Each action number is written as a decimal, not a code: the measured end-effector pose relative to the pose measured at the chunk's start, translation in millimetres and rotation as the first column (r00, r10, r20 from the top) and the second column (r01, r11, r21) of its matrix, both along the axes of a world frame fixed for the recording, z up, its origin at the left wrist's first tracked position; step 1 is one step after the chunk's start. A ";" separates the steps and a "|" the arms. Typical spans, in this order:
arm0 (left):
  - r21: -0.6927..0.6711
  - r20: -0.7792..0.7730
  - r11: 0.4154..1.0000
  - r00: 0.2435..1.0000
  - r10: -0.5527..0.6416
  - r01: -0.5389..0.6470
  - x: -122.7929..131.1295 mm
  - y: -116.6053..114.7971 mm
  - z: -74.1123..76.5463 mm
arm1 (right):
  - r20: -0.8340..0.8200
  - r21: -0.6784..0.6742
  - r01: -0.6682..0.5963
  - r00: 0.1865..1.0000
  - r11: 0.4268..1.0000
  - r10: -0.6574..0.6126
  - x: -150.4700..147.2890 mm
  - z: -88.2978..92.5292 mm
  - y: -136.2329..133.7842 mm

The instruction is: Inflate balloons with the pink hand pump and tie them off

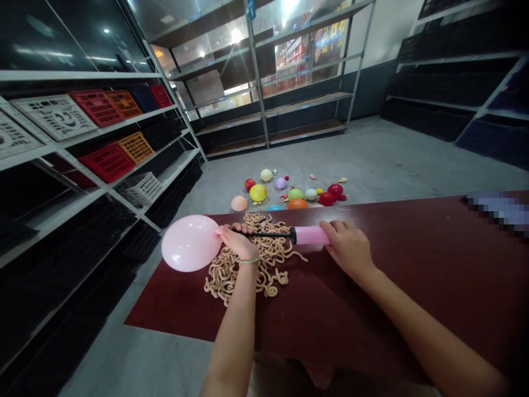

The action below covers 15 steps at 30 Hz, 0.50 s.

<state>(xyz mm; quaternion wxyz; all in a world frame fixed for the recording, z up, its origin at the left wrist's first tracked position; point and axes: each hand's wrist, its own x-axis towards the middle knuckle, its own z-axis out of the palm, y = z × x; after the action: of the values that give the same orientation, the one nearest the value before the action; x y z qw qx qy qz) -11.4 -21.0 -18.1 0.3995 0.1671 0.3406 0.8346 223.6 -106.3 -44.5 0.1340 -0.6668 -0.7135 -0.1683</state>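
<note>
A pale pink balloon (190,243), swollen with air, has its neck pinched by my left hand (237,241) at the end of a balloon pump. That same hand also covers the black end of the pump's rod. My right hand (349,248) is wrapped round the pink barrel of the balloon pump (309,235), and a length of black rod shows between my hands. Beneath the pump and my left wrist lies a pile of tan, curly, rope-like pieces (231,273) on the dark red table (330,320). The balloon's nozzle connection is hidden by my fingers.
Several balloons lie on the grey floor beyond the table, among them a yellow balloon (258,193) and an orange balloon (297,203). Shelving with crates, including a white crate (55,117), stands at left. A metal rack (264,110) stands behind. A blurred flat item (502,209) rests at the table's right.
</note>
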 end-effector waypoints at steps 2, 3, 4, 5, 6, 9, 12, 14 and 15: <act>-0.008 0.003 1.000 1.000 -0.027 0.027 9.8 -4.0 -2.5 | 0.008 -0.018 0.012 1.000 1.000 -0.012 -16.1 3.5 -5.1; -0.013 0.004 0.999 0.999 -0.053 0.053 16.9 -6.5 -3.9 | 0.004 -0.030 0.005 1.000 1.000 -0.005 -22.7 3.6 -7.3; -0.018 0.003 0.996 0.996 -0.090 0.090 24.7 -9.2 -5.4 | -0.006 -0.045 -0.008 1.000 0.999 0.008 -28.0 2.4 -9.1; -0.025 0.002 0.991 0.991 -0.130 0.130 32.4 -11.6 -7.0 | -0.022 -0.059 -0.027 0.999 0.998 0.025 -31.7 0.2 -10.3; -0.027 -0.002 0.987 0.987 -0.161 0.161 39.2 -13.7 -8.4 | -0.040 -0.072 -0.047 0.998 0.996 0.044 -33.9 -2.7 -10.8; -0.012 -0.008 0.975 0.975 -0.223 0.223 49.9 -16.2 -10.8 | -0.075 -0.096 -0.106 0.992 0.990 0.099 -30.9 -11.1 -7.9; 0.028 -0.007 0.973 0.973 -0.229 0.229 45.5 -13.0 -9.8 | -0.057 -0.077 -0.126 0.991 0.989 0.121 -15.8 -14.9 -0.2; 0.046 -0.020 0.980 0.981 -0.191 0.191 37.9 -9.4 -7.7 | -0.048 -0.058 -0.102 0.994 0.993 0.099 -1.0 -16.0 5.3; 0.053 -0.030 0.985 0.986 -0.165 0.166 33.8 -7.5 -6.5 | -0.048 -0.052 -0.087 0.995 0.995 0.084 6.8 -16.6 7.8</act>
<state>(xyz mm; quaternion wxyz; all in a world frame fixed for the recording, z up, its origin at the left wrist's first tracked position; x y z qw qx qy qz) 22.3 -28.5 -24.6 0.4584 0.2163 0.3075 0.8053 230.4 -98.6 -61.0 0.1394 -0.6426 -0.7425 -0.1279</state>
